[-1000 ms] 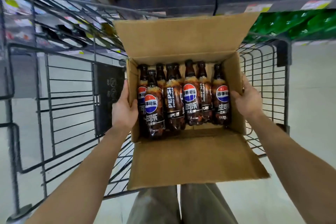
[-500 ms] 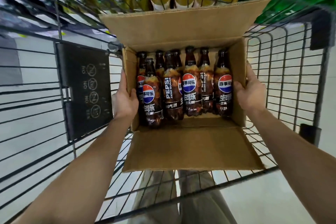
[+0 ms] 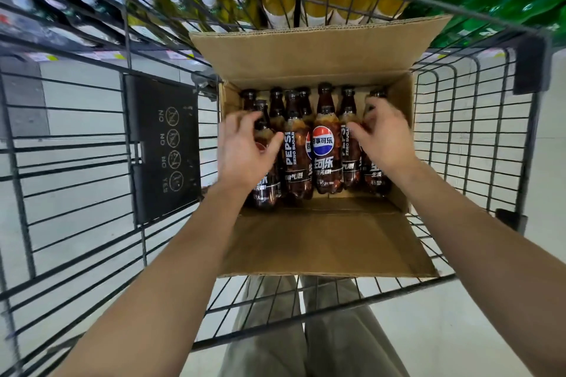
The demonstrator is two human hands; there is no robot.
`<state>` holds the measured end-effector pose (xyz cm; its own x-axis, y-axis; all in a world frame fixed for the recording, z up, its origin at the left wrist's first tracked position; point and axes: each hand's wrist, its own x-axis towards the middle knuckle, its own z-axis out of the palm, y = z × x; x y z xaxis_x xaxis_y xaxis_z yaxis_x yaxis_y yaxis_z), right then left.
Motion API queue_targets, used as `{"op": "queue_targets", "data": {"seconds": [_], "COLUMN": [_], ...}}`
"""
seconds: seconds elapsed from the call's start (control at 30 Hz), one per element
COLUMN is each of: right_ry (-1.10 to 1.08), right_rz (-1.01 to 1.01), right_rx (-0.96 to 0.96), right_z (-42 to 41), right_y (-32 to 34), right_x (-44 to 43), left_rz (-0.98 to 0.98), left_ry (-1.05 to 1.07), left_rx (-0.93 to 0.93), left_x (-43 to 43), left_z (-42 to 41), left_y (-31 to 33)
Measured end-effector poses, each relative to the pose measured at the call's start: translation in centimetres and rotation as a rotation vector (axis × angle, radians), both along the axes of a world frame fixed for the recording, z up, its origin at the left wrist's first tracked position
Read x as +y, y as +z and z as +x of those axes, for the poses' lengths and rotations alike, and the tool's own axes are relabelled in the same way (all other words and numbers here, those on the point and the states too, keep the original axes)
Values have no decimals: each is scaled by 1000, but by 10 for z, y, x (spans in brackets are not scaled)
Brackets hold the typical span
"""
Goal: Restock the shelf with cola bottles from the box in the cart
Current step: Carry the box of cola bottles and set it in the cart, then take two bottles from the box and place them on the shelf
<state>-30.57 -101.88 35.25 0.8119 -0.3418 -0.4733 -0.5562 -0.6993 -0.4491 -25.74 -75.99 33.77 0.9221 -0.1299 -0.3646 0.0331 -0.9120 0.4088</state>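
Observation:
An open cardboard box (image 3: 306,55) stands in the wire cart (image 3: 459,138). Several dark cola bottles (image 3: 324,150) with red, white and blue labels stand upright in it. Both my hands are inside the box and slightly blurred. My left hand (image 3: 245,147) hovers over the front-left bottle (image 3: 266,193), fingers spread on either side of its neck. My right hand (image 3: 384,138) curls round the neck of the rightmost bottle (image 3: 378,176), whose cap shows above my fingers.
The box's near flap (image 3: 321,245) lies flat towards me. A black plastic panel (image 3: 165,147) hangs on the cart's left wall. Beyond the cart, shelves hold yellow drink bottles (image 3: 315,6) and green bottles (image 3: 490,6). My legs show under the cart.
Both hands have let go of the box's outer sides and moved inside over the bottles. The view has tilted further down into the cart.

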Motion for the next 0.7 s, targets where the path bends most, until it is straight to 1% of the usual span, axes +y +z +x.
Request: {"op": "queue_targets", "data": {"seconds": [0.03,0.07,0.1,0.23,0.3,0.37,0.43,0.5,0.63,0.7], "right_ry": [17,37,56,123,171,205,218,181,48,-38], "right_rz": [109,170,186,105,75,45,47,91,197,296], "right_rx": [95,165,211,356,414,429,427,401,329,257], "right_z": [8,15,21,35,38,39,39,37,25,17], "right_y": [-4,-11,-18,-43,-48,-51,-52,-50,-52,-50], "right_x": [7,13,18,27,27,26,23,22,23,22], "left_rz": [50,92,126,291,374,407,406,362,237,186], "left_ry": [-80,-136,-172,-246,-268,-263,-228,-173,-93,-43], "left_rx": [44,81,120,259,288,285,267,255,217,161], "left_x": [-9,-18,-25,-42,-49,-55,-59,-61,-60,-59], "left_z": [2,5,7,10,7,4,1,-1,-9,-17], "left_y": [-2,-5,-9,-24,-28,-31,-33,-35,-37,-34]}}
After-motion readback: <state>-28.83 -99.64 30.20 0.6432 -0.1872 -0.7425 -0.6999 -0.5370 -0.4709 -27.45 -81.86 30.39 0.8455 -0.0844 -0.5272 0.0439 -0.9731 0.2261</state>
